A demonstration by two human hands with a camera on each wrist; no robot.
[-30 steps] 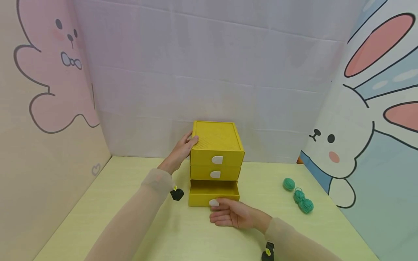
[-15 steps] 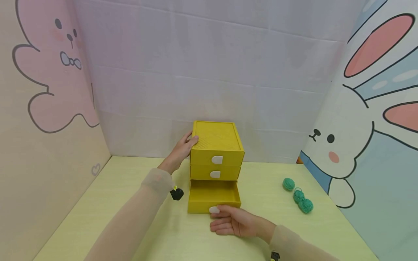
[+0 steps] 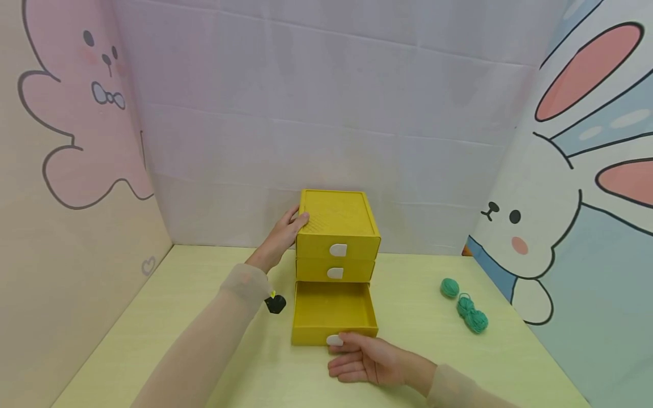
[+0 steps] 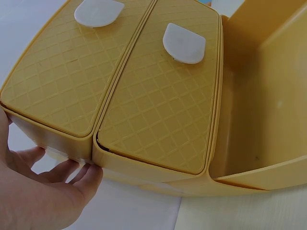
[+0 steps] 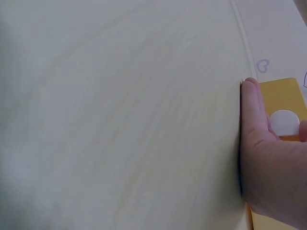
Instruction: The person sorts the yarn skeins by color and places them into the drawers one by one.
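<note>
A yellow three-drawer storage box (image 3: 338, 212) stands against the back wall. My left hand (image 3: 279, 241) grips its top left edge, thumb over the top and fingers along the side; in the left wrist view the fingers (image 4: 64, 167) bend against the side wall. The bottom drawer (image 3: 334, 306) is pulled well out, its inside bare. At its front, my right hand (image 3: 374, 360) pinches the white handle (image 3: 334, 340) between thumb and index finger, the other fingers extended below near the table. The two upper drawers, with white handles (image 3: 338, 250), are closed.
On the table (image 3: 418, 317) to the right lie a small green yarn ball (image 3: 450, 288) and a twisted green yarn skein (image 3: 472, 314). A white cloth wall (image 3: 326, 113) rises behind, with cartoon-printed walls at both sides.
The bottom drawer has slid further out toward me, with my right hand moving along at its handle. My left hand has stayed on the storage box.
</note>
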